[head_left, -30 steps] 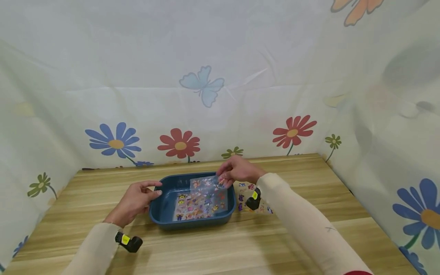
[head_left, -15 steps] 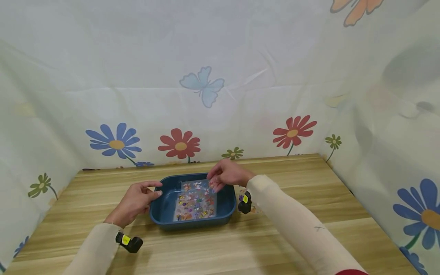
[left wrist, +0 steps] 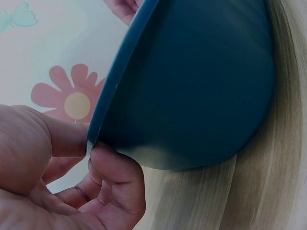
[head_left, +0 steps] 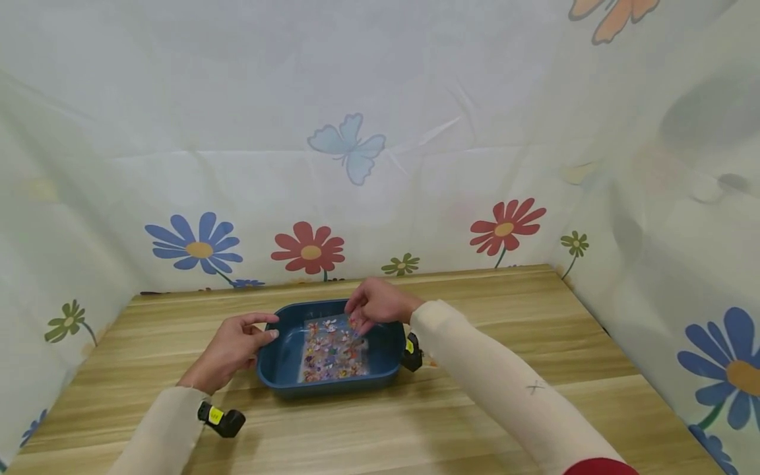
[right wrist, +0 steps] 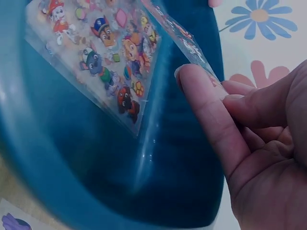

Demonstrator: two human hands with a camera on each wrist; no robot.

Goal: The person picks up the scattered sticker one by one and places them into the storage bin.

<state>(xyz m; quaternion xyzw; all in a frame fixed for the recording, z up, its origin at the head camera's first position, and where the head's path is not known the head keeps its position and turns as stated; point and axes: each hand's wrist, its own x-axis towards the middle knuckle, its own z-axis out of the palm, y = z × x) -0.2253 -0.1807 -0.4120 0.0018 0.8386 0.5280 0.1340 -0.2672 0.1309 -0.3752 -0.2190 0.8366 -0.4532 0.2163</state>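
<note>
A dark blue plastic tray (head_left: pixel 325 389) rests on the wooden table. At its left end my left hand (head_left: pixel 228 346) pinches the rim between thumb and fingers, plain in the left wrist view. Over the tray's back right part, my right hand (head_left: pixel 380 305) pinches a clear plastic sheet (right wrist: pixel 180 38) with cartoon prints between thumb and finger. Beneath it another clear sheet (right wrist: pixel 105 52), printed with cartoon dogs, lies in the tray. From above the two overlap, so their edges are hard to tell apart.
Another printed clear sheet (right wrist: pixel 17 218) lies on the table (head_left: pixel 505 316) right of the tray, mostly hidden by my right wrist in the head view. A flowered cloth (head_left: pixel 415 198) hangs behind the table and along both sides.
My right hand has moved left and slightly down over the tray, bringing the pinched sheet over the one inside. My left hand has stayed on the rim.
</note>
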